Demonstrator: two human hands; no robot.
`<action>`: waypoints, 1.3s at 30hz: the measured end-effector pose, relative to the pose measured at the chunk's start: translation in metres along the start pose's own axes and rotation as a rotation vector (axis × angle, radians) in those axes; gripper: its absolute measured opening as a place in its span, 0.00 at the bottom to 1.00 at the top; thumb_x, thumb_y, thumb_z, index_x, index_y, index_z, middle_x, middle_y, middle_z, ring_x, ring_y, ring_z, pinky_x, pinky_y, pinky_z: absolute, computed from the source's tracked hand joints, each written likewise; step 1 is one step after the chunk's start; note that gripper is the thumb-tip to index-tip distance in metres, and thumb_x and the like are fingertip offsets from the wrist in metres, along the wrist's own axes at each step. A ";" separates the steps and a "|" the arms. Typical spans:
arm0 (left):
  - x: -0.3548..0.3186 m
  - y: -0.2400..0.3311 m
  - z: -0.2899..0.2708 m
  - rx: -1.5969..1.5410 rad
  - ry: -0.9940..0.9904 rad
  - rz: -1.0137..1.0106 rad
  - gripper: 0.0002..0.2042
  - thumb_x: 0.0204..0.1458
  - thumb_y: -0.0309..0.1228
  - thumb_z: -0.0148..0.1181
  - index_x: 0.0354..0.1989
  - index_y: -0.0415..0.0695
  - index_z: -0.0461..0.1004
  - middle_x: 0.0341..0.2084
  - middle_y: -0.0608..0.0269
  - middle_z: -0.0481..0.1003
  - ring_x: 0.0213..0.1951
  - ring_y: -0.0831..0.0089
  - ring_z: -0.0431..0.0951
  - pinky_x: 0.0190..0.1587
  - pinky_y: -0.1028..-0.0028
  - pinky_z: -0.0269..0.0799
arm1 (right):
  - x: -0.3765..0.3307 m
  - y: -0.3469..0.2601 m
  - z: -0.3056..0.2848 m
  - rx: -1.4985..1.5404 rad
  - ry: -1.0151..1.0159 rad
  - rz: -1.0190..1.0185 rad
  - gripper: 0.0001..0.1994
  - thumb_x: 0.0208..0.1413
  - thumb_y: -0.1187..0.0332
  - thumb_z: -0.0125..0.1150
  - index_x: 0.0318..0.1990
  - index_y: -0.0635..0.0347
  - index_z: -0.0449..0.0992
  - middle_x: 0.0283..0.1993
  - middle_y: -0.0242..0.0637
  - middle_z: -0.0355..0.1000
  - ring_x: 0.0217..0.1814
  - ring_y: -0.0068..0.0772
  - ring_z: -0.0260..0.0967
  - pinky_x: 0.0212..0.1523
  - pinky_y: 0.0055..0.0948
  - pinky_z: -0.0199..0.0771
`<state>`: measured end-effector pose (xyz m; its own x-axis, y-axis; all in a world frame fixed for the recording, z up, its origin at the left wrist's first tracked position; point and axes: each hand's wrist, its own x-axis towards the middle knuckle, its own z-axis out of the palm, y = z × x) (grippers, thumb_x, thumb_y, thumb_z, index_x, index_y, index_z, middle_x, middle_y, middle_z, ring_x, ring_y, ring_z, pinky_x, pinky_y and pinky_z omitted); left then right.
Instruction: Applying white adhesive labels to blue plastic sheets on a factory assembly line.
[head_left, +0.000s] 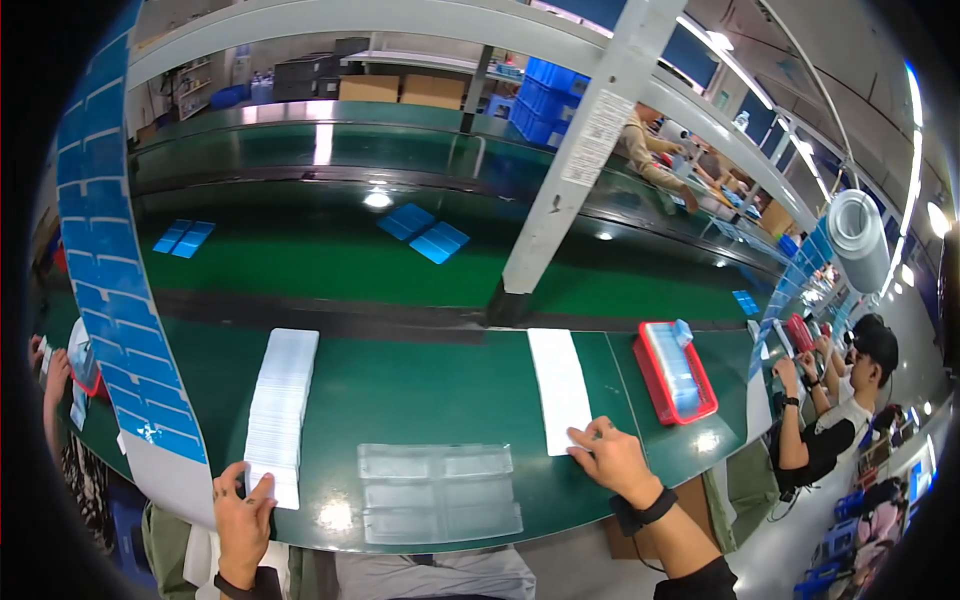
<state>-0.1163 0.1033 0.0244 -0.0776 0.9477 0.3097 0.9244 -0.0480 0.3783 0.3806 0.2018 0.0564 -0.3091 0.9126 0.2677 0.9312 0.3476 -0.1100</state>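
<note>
Left hand [243,516] touches white card row [279,410]; right hand [612,461] seemingly presses paper strip [561,388].

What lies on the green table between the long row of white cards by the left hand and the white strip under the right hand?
In the head view, a clear plastic tray lies between the row of white cards and the white strip, near the table's front edge. Farther back, that stretch is bare.

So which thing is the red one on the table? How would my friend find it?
Start at the green table in front of the person and look past the right hand, which rests on a white strip of sheets. Just right of that strip lies the red tray. It is the only red-rimmed thing nearby; its neighbours are white or clear.
</note>
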 end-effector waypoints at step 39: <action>0.015 0.048 0.013 -1.943 -0.463 -1.005 0.21 0.62 0.44 0.45 0.48 0.36 0.69 0.30 0.54 0.74 0.25 0.67 0.70 0.27 0.71 0.66 | -0.029 -0.055 0.017 1.672 -0.403 0.804 0.18 0.67 0.58 0.41 0.45 0.67 0.68 0.28 0.43 0.72 0.18 0.32 0.64 0.18 0.29 0.62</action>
<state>-0.0681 0.1188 0.0360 0.1922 0.8263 -0.5294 -0.7557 0.4688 0.4574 0.3354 0.1600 0.0385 -0.2082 0.8448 -0.4929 -0.1820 -0.5286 -0.8291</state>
